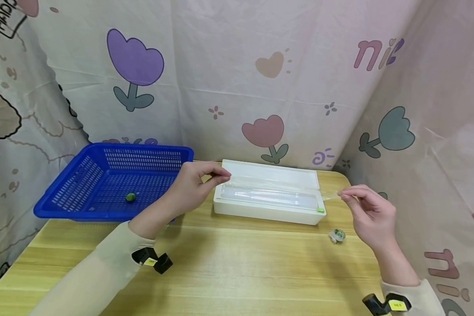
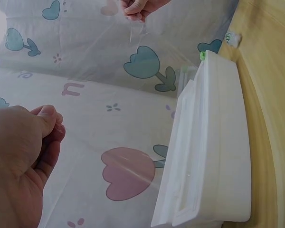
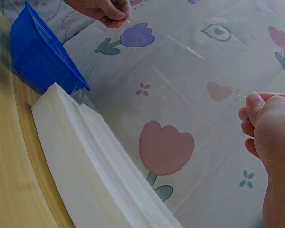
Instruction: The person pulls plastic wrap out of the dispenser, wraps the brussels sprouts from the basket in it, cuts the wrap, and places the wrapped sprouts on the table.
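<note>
A sheet of clear plastic wrap [image 1: 268, 186] stretches between my two hands, above a long white cling film box [image 1: 260, 213] with its lid tipped back. My left hand [image 1: 191, 186] pinches one corner of the film between thumb and fingertips, near the box's left end. Beyond the right end, my right hand [image 1: 369, 215] pinches the other corner. Inside the box lies the roll of film [image 1: 268, 197]. A small green slider [image 1: 320, 210] sits at the box's front right corner. In both wrist views the film is so clear that its edges barely show.
A blue plastic basket [image 1: 102, 213] stands at the left with a small green item [image 1: 131, 197] in it. On the wooden table [image 1: 237, 267], right of the box, lies a small green thing wrapped in film [image 1: 337, 235]. A printed curtain [image 1: 205, 57] hangs close behind.
</note>
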